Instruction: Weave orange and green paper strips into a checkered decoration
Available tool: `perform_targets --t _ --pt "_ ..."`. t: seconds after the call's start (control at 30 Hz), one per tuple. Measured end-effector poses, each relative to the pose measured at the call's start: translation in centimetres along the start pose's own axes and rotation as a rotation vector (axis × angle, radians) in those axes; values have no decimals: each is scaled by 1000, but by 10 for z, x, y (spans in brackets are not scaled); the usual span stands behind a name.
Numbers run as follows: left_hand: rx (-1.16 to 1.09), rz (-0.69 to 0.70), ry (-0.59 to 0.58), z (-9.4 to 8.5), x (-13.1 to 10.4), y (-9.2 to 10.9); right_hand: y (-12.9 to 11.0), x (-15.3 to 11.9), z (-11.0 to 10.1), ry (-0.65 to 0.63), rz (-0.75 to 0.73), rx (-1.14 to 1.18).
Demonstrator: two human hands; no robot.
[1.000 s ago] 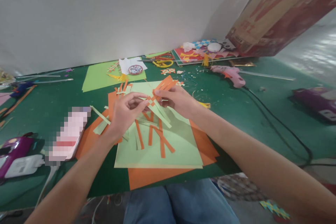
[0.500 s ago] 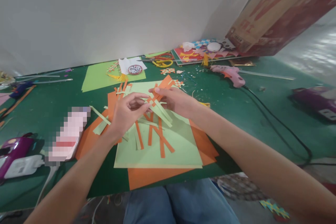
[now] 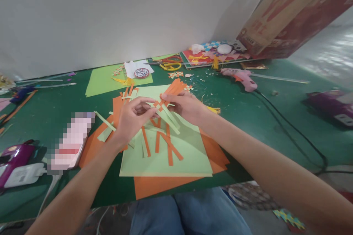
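Both hands hold a small weave of orange and pale green paper strips [image 3: 159,105] above the paper stack. My left hand [image 3: 135,117] pinches its left edge between thumb and fingers. At its upper right, my right hand [image 3: 187,105] is closed with the thumb on the orange strip ends [image 3: 175,87], which fan out away from me. Pale green strip ends [image 3: 171,122] hang toward me. Below lies a pale green sheet [image 3: 187,158] with several loose orange strips [image 3: 169,148] scattered on it. Orange sheets [image 3: 165,186] show under the green one.
A phone [image 3: 73,139] and a purple device [image 3: 19,158] lie at left. Behind are yellow scissors [image 3: 171,66], a light green sheet [image 3: 96,80] and a round patterned piece [image 3: 141,73]. At right rest a pink glue gun [image 3: 242,77] with its cord and another purple device [image 3: 331,106].
The orange strip ends at my right hand have spread wider and shifted slightly to the right. My left hand stays almost in place.
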State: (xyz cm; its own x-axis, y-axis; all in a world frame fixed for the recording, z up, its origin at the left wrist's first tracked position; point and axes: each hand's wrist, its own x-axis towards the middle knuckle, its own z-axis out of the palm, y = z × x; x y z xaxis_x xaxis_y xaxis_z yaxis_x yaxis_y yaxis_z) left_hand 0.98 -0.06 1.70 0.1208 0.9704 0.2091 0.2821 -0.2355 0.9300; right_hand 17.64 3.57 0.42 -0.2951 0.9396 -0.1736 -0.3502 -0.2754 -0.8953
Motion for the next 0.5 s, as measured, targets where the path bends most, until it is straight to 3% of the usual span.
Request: perform_targets --t 0.2,0.5 --pt "-23 -6 0 0 0 1 -3 -2 3 20 -5 -14" --pt "-70 6 60 -4 2 -5 -7 0 -3 -29 -25 -284"
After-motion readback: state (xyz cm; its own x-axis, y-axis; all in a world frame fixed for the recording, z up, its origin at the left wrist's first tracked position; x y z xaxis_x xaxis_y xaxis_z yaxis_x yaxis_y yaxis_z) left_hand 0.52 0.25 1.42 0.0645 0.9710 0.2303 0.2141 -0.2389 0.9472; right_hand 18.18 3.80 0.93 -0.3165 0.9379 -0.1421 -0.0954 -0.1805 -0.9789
